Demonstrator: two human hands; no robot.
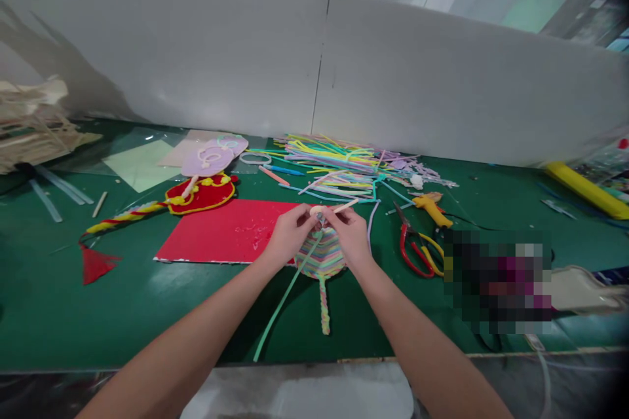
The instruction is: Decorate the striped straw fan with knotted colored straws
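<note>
Striped fan (322, 258) of woven fuzzy stems sits low over the table (98, 314), at the near edge of the red sheet (216, 232), handle pointing toward the person. Left hand (287, 236) pinches the fan's upper rim, fingers closed. Right hand (350, 236) has its fingers closed on a pale strand (344, 205) coiled at the fan's top. A green strand (282, 301) trails loose from the weave. Judged light, soft-surfaced and easily bent out of shape; best gripped at rim or handle, not mid-weave. Loose stems (339, 160) lie well behind.
</note>
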